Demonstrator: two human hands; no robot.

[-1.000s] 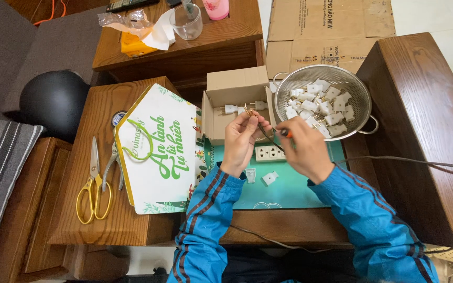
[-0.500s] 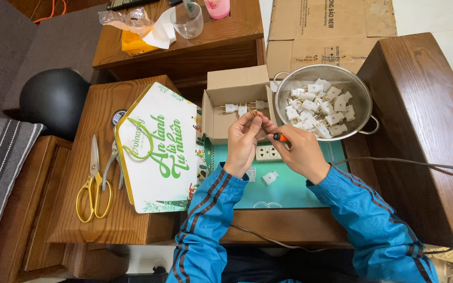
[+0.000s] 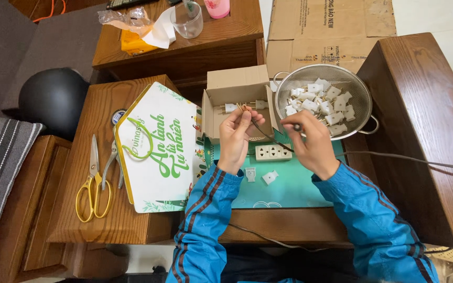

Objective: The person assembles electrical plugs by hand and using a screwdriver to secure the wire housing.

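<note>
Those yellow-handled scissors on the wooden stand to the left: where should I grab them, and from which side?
Take the scissors by the yellow loops, coming from above on the near side. They lie flat with the loops toward the person and the closed blades pointing away, so the handles are the thick, blunt part. Pliers lie close on their right.

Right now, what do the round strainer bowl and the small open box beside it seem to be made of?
The strainer bowl looks like metal: silvery, shiny fine mesh with a wire handle. The small open box looks like plain brown cardboard, matte, with folded flaps. Both hold small white plugs, probably plastic.
</note>
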